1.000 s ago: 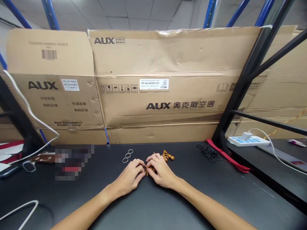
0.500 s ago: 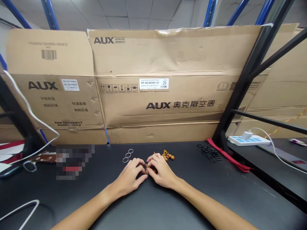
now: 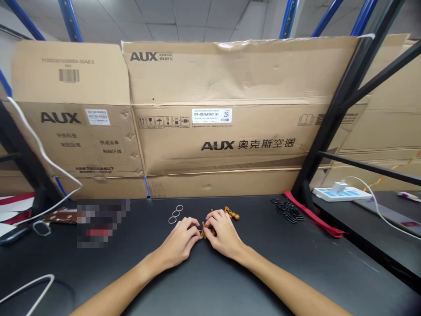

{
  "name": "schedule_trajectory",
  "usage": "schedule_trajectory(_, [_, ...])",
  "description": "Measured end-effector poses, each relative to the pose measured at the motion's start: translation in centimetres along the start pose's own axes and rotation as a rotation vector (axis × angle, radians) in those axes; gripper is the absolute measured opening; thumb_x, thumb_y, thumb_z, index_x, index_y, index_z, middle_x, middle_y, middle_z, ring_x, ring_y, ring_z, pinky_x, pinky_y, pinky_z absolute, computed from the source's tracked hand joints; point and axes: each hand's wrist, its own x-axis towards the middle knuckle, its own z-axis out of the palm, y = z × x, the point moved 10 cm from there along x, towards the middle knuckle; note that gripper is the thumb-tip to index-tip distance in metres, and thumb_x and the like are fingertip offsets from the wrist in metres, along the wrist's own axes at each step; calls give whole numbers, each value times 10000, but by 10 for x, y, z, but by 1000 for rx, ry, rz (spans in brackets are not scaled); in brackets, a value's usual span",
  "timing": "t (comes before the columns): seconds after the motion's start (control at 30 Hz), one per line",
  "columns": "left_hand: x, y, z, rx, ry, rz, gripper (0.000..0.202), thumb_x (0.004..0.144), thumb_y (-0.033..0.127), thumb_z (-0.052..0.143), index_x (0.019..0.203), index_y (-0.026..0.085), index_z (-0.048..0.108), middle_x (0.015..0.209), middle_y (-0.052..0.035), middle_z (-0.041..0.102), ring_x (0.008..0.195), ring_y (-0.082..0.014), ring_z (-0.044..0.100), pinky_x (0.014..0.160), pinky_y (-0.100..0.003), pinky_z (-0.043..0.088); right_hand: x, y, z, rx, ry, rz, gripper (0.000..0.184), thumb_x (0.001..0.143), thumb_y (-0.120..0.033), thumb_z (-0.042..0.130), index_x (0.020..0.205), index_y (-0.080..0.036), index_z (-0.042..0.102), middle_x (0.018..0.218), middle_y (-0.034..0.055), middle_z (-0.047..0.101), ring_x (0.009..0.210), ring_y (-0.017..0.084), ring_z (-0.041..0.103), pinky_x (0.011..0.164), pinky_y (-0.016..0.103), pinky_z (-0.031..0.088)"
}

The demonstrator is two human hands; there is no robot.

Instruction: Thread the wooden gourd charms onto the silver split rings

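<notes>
Low over the black table, my left hand (image 3: pixel 180 240) pinches a metal key ring (image 3: pixel 201 235) between thumb and fingers. My right hand (image 3: pixel 225 233) is closed on an orange-brown beaded cord pendant (image 3: pixel 205 227) right beside the ring. Cord and ring appear to touch; whether they are linked is hard to see, as the fingers hide most of both. Another such pendant with round, gourd-like wooden beads (image 3: pixel 236 216) lies just behind my right hand. Three metal key rings (image 3: pixel 176 213) lie in a slanting row behind my left hand.
Black clasps or links (image 3: pixel 289 211) form a pile at the right, next to a red strap (image 3: pixel 324 221). A black shelf post (image 3: pixel 325 131) and cardboard boxes (image 3: pixel 213 153) close off the back. A white cable (image 3: pixel 39 145) hangs at the left; a power strip (image 3: pixel 342 193) sits far right.
The thumbs have drawn slightly apart, so more of the key ring and cord shows between the hands. My right hand has shifted a little to the right.
</notes>
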Motion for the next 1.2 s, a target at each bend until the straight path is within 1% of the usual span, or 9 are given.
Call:
schedule_trajectory(0.17, [-1, 0, 0, 89, 30, -10, 118, 860, 270, 576, 774, 191, 562, 1074, -74, 554, 963, -233, 538, 836, -395, 459, -1, -11, -2, 44, -22, -64, 64, 828, -186, 582, 766, -196, 571, 966, 47, 609, 950, 214, 497, 825, 373, 392])
schedule_trajectory(0.3, [-2, 0, 1, 88, 33, 6, 109, 884, 201, 509, 798, 193, 575, 1072, -78, 558, 949, -223, 540, 840, -392, 461, -1, -19, -2, 41, -47, -105, 70, 844, -185, 564, 776, -201, 572, 957, 44, 611, 934, 206, 504, 826, 365, 389])
schedule_trajectory(0.37, [-1, -2, 1, 47, 34, 0, 109, 886, 175, 492, 824, 194, 580, 1087, -77, 550, 956, -215, 537, 851, -382, 462, -1, -19, -3, 15, -49, -96, 23, 845, -197, 567, 832, -205, 584, 958, 47, 617, 936, 214, 504, 820, 367, 385])
schedule_trajectory(0.47, [0, -9, -3, -37, 62, -46, 118, 889, 156, 478, 835, 197, 575, 1087, -71, 536, 974, -205, 534, 878, -373, 460, -1, -23, -7, 5, -53, -108, 150, 846, -197, 559, 992, -217, 584, 999, 58, 623, 962, 231, 499, 825, 376, 378])
schedule_trajectory(0.53, [1, -14, -4, -96, 73, -81, 128, 898, 152, 467, 830, 198, 566, 1070, -62, 532, 983, -193, 535, 899, -362, 452, -1, -26, -8, 15, -58, -130, 196, 849, -192, 549, 1040, -225, 578, 1026, 58, 621, 970, 230, 495, 845, 380, 370])
schedule_trajectory(0.67, [3, -17, -3, -181, 52, -117, 166, 929, 169, 432, 815, 196, 550, 1056, -47, 533, 988, -172, 538, 916, -330, 436, -1, -26, -6, 25, -64, -140, 75, 856, -239, 565, 918, -219, 603, 987, 50, 632, 946, 222, 500, 850, 379, 363])
schedule_trajectory(0.87, [4, -13, -5, -206, 51, -98, 199, 944, 189, 406, 799, 191, 542, 1020, -44, 552, 956, -165, 550, 893, -303, 443, -1, -21, 2, 59, -91, -136, 56, 884, -229, 552, 855, -214, 597, 847, 25, 660, 938, 209, 521, 841, 369, 357])
schedule_trajectory(1.07, [4, -17, -10, -109, 113, -107, 221, 941, 175, 401, 787, 189, 559, 1015, -46, 558, 922, -165, 568, 858, -299, 468, -1, -22, 5, -9, -116, -165, 120, 919, -212, 496, 878, -217, 608, 864, 38, 666, 950, 216, 515, 839, 369, 347])
schedule_trajectory(1.2, [2, -14, -10, 130, 153, -45, 207, 932, 156, 401, 848, 183, 589, 1016, -67, 573, 903, -195, 562, 830, -352, 477, -2, -26, 6, -68, -124, -225, 152, 924, -191, 470, 865, -202, 610, 865, 49, 654, 921, 208, 502, 822, 361, 334])
